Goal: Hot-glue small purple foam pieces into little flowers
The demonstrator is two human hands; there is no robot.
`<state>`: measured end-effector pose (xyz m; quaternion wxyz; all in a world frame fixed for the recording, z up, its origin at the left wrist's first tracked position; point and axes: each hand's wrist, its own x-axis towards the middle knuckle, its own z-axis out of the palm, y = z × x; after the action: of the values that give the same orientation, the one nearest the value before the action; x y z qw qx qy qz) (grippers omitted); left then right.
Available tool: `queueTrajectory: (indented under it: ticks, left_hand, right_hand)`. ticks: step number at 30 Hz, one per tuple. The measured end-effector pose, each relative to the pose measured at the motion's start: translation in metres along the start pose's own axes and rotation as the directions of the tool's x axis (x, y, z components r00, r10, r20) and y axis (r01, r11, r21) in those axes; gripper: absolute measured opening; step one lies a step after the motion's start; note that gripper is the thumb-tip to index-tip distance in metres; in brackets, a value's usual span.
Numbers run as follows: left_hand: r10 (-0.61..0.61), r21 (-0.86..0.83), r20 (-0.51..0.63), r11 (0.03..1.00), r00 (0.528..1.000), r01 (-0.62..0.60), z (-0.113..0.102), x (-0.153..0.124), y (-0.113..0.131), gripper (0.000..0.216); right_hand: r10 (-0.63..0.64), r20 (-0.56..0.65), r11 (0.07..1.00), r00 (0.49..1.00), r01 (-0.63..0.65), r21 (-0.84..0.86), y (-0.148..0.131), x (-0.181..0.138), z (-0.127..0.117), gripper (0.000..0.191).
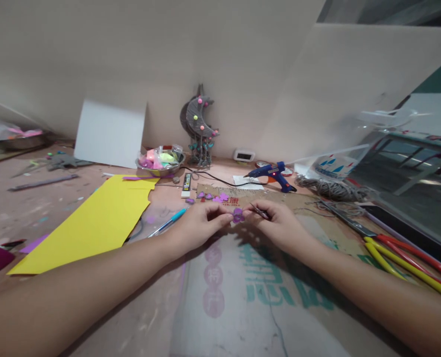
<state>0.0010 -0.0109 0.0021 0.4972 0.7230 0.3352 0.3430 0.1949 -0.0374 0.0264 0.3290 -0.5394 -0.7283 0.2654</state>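
My left hand pinches the left side of a small purple flower-shaped piece with grey along its lines. Thumb and forefinger of my right hand close at the right side of the same piece. A small pointed metal tool lies in the right fingers; its exact kind is hard to make out. Just behind the hands, purple cutouts and several grey-edged purple pieces rest on a cardboard sheet. A blue pen lies beside my left wrist.
Yellow card is at left. Behind stand a bowl of colourful packets, a decorated grey moon and a small white clock. A blue glue gun, grey yarn, red-handled scissors and yellow-handled tool lie at right.
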Motion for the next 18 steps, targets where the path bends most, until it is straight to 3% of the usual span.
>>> queueTrajectory:
  ticks: [4,6,10,18]
  left_hand:
    - [-0.026,-0.151,-0.027,0.988,0.999,0.021,0.0007,0.0033,-0.0026,0.033]
    - [-0.075,-0.168,-0.055,0.984,0.996,0.064,0.0004,0.004,-0.0031,0.028]
    - [-0.129,-0.151,-0.041,0.981,0.991,0.122,-0.0012,0.0028,-0.0006,0.023]
    - [-0.097,-0.035,-0.009,0.995,0.995,0.096,0.0007,-0.0013,0.0004,0.026]
  right_hand:
    - [0.016,-0.05,0.999,0.999,-0.013,0.05,0.005,0.0006,-0.0008,0.03]
    - [0.018,-0.06,0.999,0.998,-0.014,0.051,0.0044,0.0002,-0.0007,0.031]
    - [0.011,-0.056,0.999,0.998,-0.009,0.042,0.0002,-0.0008,0.0004,0.029]
    - [-0.001,-0.068,1.0,0.998,0.002,0.009,-0.0024,-0.0018,0.0019,0.028]
